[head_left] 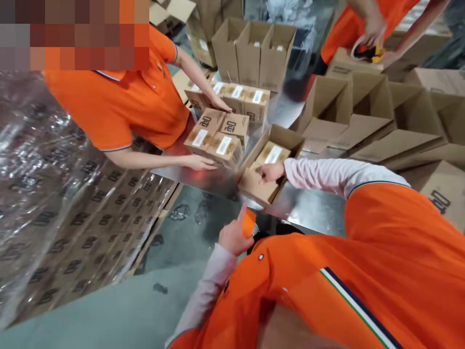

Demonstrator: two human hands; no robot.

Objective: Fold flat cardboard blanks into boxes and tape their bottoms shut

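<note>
My right hand (271,172) reaches into an open cardboard carton (252,196) on the metal table, its fingers curled. It touches the brown cardboard inside, and what the fingers grip is hidden. Beside it in the carton lies a small box with a white label (273,154). Lower down, in front of my body, my left hand (232,236) is closed around an orange flat piece (249,223), one finger or the thumb pointing up along it. Left of the carton, a co-worker's two hands (199,162) hold a group of small labelled boxes (222,135).
More labelled boxes (250,99) and tall open cartons (254,53) stand behind. Open cartons (366,111) line the right side. Another person's hand (374,29) holds a tape dispenser (367,50) at a box. Plastic-wrapped stacked boxes (87,213) fill the left, beside the floor (119,310).
</note>
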